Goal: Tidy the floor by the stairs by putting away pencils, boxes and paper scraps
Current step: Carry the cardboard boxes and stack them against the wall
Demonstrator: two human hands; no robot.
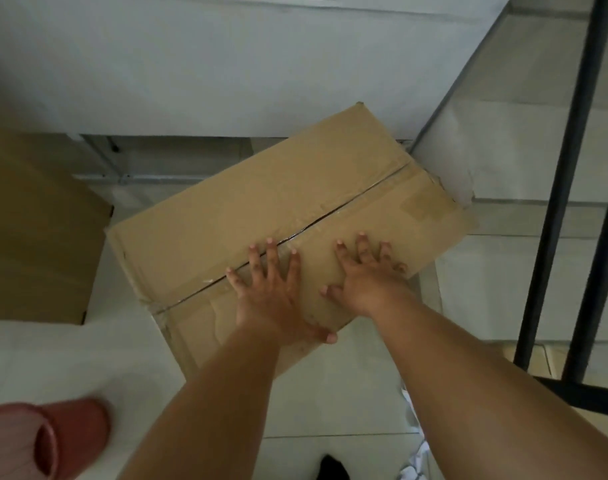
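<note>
Since both palms already lie flat on its lid, the cardboard box (295, 202), centre frame on the tiled floor (70, 358), will probably slide best under even, low pressure. That should send it straight up the frame rather than swivelling against the steps (524, 157) at right. The left hand (271, 292) and right hand (368, 278) are spread wide with straight fingers, pressing the near flap and clasping nothing.

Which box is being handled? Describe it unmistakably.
Find the stairs by the black railing. At their foot lies a skewed cardboard box. Unlike the plain box leftward, its taped seam is split, left hand and right hand flat on top.
</note>
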